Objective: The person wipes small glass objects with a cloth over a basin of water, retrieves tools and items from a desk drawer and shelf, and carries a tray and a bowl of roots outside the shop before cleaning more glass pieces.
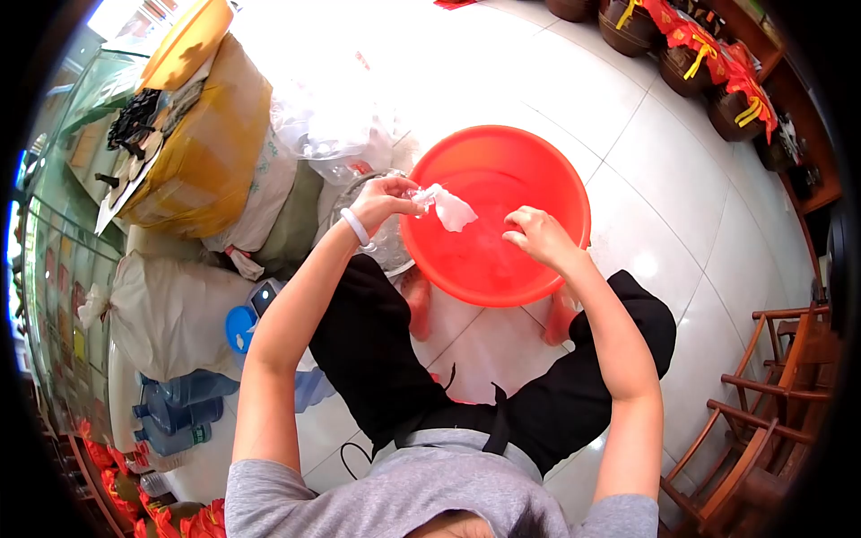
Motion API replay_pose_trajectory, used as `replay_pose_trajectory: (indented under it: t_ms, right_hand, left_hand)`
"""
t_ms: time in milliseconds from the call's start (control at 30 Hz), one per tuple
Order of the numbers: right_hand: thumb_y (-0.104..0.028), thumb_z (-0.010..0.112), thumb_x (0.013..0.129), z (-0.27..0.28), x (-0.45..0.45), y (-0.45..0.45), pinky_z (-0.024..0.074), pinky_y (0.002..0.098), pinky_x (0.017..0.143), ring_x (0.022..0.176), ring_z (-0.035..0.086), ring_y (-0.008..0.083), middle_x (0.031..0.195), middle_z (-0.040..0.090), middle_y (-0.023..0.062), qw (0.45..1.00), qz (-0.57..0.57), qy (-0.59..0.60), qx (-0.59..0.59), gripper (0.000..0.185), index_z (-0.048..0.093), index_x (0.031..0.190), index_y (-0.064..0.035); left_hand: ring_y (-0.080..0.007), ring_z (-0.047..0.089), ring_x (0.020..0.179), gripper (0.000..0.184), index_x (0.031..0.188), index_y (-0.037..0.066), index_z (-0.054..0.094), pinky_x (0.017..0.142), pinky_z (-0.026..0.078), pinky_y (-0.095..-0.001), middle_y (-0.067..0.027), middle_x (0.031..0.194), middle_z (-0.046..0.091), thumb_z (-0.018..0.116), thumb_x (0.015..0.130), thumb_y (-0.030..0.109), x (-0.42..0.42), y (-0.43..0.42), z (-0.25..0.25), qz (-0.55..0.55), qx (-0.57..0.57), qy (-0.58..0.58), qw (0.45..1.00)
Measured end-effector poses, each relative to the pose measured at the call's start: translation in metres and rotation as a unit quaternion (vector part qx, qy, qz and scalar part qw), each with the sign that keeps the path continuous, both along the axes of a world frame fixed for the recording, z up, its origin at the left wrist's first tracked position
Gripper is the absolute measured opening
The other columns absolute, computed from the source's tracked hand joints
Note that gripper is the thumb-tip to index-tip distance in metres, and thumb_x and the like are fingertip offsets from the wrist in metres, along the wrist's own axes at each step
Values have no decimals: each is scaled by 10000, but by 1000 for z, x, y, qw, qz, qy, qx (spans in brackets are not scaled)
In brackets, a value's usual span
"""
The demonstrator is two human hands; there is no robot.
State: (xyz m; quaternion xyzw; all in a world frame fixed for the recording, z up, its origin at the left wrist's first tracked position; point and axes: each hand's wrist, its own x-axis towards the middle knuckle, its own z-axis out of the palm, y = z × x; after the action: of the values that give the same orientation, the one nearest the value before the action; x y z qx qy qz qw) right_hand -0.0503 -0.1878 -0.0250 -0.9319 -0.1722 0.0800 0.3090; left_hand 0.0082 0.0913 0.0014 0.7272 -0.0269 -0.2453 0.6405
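My left hand, with a white band on its wrist, pinches a thin, limp, whitish translucent piece that looks like wet film; its exact kind I cannot make out. The piece hangs over the left part of a large red plastic basin on the floor between my feet. Over the basin's right side is my right hand, its fingers loosely curled and the thumb a little apart, with nothing visible in them. Against the basin's left side stands a metal bowl containing clear, shiny material, partly hidden by my left forearm.
Clear plastic bags lie beyond the bowl. A taped cardboard box, a tied white sack and blue-tinted bottles crowd the left. Dark jars with red covers line the upper right; a wooden chair stands lower right.
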Motion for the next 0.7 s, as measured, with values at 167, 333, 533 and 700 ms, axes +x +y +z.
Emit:
replay_pose_trajectory:
  t_ms: [167,333,533,700]
  right_hand:
    - [-200,580,731,-10,-5,10,435,383,737,845,530,306,900,547,133,1000,24,1,-8,240,568,884,-15]
    - [-193,579,734,-14,-7,24,442,385,723,844,535,299,889,549,135,998,49,20,-22,217,565,868,-23]
    - [-198,564,749,-26,-7,40,442,393,728,818,546,312,981,513,170,995,14,-40,88,332,494,1027,-30]
    - [-191,554,757,-7,5,70,450,374,704,777,558,302,975,509,181,972,-71,-67,215,335,482,1029,-10]
  left_hand:
    - [-151,568,774,359,937,-46,511,700,469,-257,-100,887,567,642,604,-33,4,28,-9,32,81,6,996]
    - [-159,561,804,474,1033,-34,515,700,472,-254,-100,955,556,649,578,-41,12,51,-29,-13,107,-10,994]
    - [-113,559,694,402,1006,-32,548,629,473,-235,-62,849,581,630,613,-20,16,27,-21,-51,121,-24,991]
    - [-71,540,650,398,1012,-23,549,592,456,-205,-31,801,573,632,623,-14,10,2,-18,-130,99,-57,985]
